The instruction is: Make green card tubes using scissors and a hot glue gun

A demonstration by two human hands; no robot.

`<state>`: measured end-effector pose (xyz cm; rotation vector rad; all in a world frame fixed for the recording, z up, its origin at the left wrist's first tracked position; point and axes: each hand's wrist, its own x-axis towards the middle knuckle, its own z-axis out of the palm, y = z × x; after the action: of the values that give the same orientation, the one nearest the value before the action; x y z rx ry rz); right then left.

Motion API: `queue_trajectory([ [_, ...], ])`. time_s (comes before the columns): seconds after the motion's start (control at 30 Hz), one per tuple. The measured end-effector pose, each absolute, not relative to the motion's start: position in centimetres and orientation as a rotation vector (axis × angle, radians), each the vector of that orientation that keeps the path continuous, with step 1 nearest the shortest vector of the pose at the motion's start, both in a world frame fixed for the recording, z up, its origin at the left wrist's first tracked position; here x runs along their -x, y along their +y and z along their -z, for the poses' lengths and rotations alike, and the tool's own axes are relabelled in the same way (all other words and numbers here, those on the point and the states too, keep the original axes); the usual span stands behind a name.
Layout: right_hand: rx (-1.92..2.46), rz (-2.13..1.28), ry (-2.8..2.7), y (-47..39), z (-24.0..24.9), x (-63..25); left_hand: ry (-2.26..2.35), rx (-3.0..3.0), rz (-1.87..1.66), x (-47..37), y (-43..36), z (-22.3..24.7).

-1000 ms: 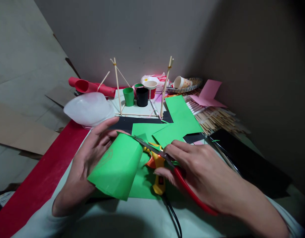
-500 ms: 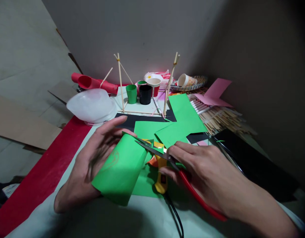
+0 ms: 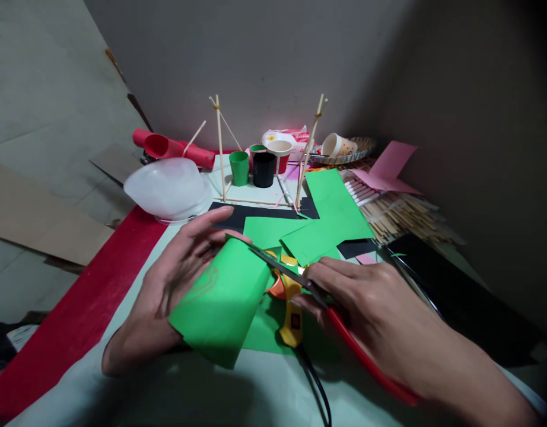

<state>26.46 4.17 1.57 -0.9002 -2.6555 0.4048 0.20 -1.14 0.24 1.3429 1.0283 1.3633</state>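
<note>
My left hand [image 3: 167, 290] is closed on a curved piece of green paper [image 3: 224, 296], which bears a faint drawn outline. Red-handled scissors [image 3: 315, 290] are gripped in my right hand [image 3: 366, 302], their blades lying along the paper's upper edge. Below the blades rests a yellow glue gun [image 3: 292, 323] with an orange trigger and a black cord. More green paper sheets [image 3: 340, 204] lie behind my hands on the table. My left fingers behind the held paper are partly hidden.
Behind stands a wooden stick frame [image 3: 220, 148] around a green cup [image 3: 239, 169] and a black cup [image 3: 264, 170]. A translucent plastic lid [image 3: 164, 187] sits left. Bundled sticks [image 3: 398, 216] and a black glossy object [image 3: 455, 296] lie right, pink folded paper [image 3: 391, 166] behind.
The scissor blades have come together along the paper's edge, and the small green scrap by them is no longer visible there. Both hands have shifted slightly right in view, as has the whole scene.
</note>
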Motion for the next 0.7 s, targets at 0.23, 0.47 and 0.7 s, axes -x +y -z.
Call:
queue_trajectory([
  [0.23, 0.924, -0.265, -2.637, 4.3, -1.6, -26.0, 1.101, -1.364, -1.369, -0.6, -1.0, -0.3],
  [0.47, 0.943, -0.263, -2.661, 4.3, -1.5, -26.1, 1.184, -1.434, -1.295, -1.3, -1.5, 0.3],
  [0.7, 0.938, -0.221, -2.660, 4.1, -1.5, -26.0, 1.224, -1.372, -1.319, -1.7, -1.5, 0.3],
])
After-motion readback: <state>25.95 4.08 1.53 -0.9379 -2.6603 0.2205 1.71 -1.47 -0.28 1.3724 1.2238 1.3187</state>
